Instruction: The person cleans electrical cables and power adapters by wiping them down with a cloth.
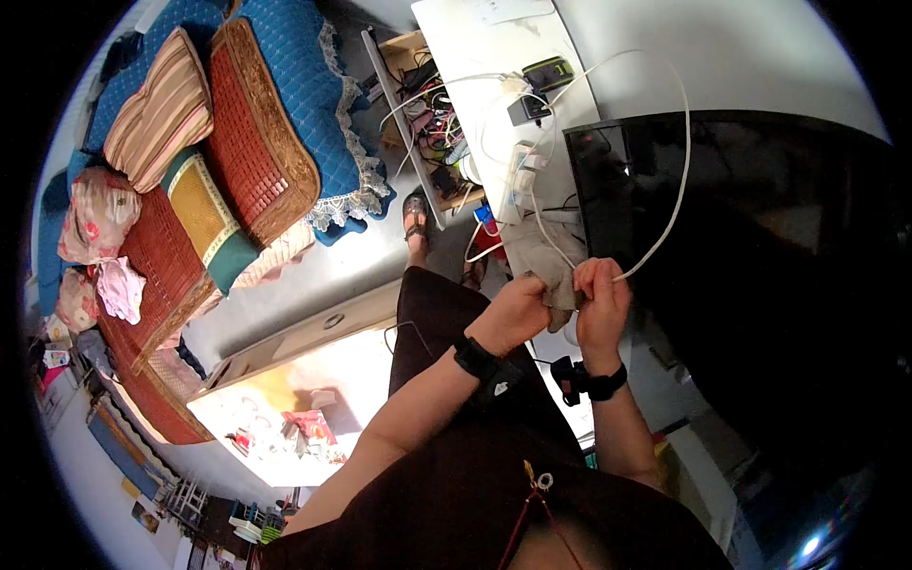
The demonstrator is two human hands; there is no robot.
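My left hand (515, 312) is closed on a grey-beige cloth (559, 277), which hangs bunched between my hands and over the white cabinet's edge. Close beside it, my right hand (602, 302) has its fingers pinched on a white cable (686, 152). From that hand the cable rises in a wide loop past the television and back to the cabinet top. Another stretch runs from the white power strip (524, 169) down to the cloth. Part of the cable between my fingers is hidden.
A large black television (741, 247) stands at the right. An open drawer (439, 142) full of tangled cables juts from the white cabinet (475, 57). A black-and-green device (548, 73) lies on top. Left are a blue-covered sofa (294, 85) and a low table (271, 404) with clutter.
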